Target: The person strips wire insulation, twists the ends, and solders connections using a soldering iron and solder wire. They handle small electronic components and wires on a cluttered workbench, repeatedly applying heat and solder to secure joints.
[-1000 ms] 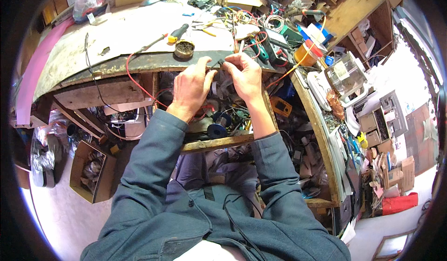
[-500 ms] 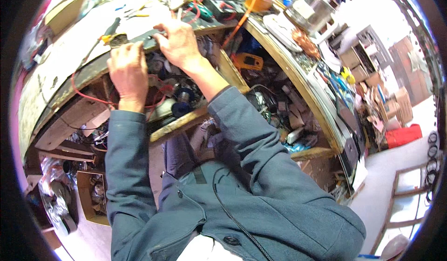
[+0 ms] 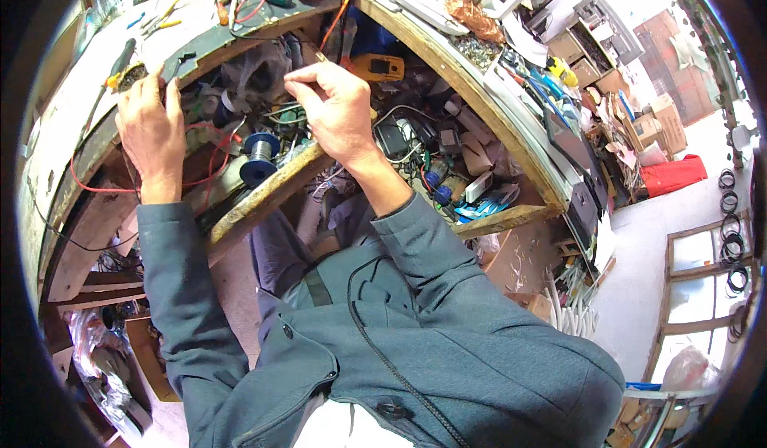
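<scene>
At the bench's front edge, my left hand (image 3: 152, 136) is closed, thumb and fingers bunched together; their tips hide whatever they may hold. Just beyond them are a small round tin of dark stuff (image 3: 134, 74) and a black-handled tool with a yellow part (image 3: 123, 60). A small black piece (image 3: 185, 58) lies near the left thumb. My right hand (image 3: 339, 116) hovers over the open drawer, its thumb and forefinger pinched together. Anything between them is too small to make out. Below it to the left, a blue spool of silvery wire (image 3: 260, 159) sits in the drawer.
The wooden drawer front (image 3: 272, 192) runs before my body. A yellow meter (image 3: 377, 67) and tangled cables lie in the compartments. Red wire (image 3: 104, 187) loops over the bench edge. Pliers and an orange-handled screwdriver (image 3: 223, 14) lie on the bench. A red bag (image 3: 675, 176) lies far right.
My right hand has left the bench edge beside my left hand and is now over the drawer. The view has shifted, so the bench and left hand appear farther left.
</scene>
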{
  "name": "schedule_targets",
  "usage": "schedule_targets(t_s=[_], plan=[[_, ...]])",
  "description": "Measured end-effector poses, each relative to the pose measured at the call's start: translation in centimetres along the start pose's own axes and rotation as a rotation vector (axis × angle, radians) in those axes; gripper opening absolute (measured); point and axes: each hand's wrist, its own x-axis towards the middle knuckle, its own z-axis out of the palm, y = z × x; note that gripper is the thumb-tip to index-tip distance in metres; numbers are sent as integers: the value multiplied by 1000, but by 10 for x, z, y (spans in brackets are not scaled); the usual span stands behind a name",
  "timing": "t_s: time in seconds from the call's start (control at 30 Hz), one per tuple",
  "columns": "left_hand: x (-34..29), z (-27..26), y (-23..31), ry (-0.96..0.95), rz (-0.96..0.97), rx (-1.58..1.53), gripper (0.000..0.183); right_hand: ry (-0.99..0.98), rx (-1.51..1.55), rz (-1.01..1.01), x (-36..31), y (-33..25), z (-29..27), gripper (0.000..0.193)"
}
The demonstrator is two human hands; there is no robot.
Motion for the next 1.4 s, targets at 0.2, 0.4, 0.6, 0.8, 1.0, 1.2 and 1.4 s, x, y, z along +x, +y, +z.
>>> schedule_targets(t_s=[0.2,0.4,0.6,0.8,1.0,1.2,1.4], plan=[[2,-30,-2,-27,-6,-35,35,-31,61,91,-14,22,-6,6],[-6,-81,7,23,47,-129,26,22,300,333,-21,39,-13,29],[-52,-123,11,-83,25,-347,12,56,303,282,-22,44,-9,31],[-106,-111,29,-392,-140,-423,19,23,298,275,-23,43,-8,32],[-127,-91,39,-312,-88,-401,36,-13,267,246,-26,43,-10,32],[-126,-85,36,-333,-47,-340,29,12,80,215,-28,46,-10,36],[-130,-84,34,-374,-132,-332,14,43,106,175,-30,41,-4,37]])
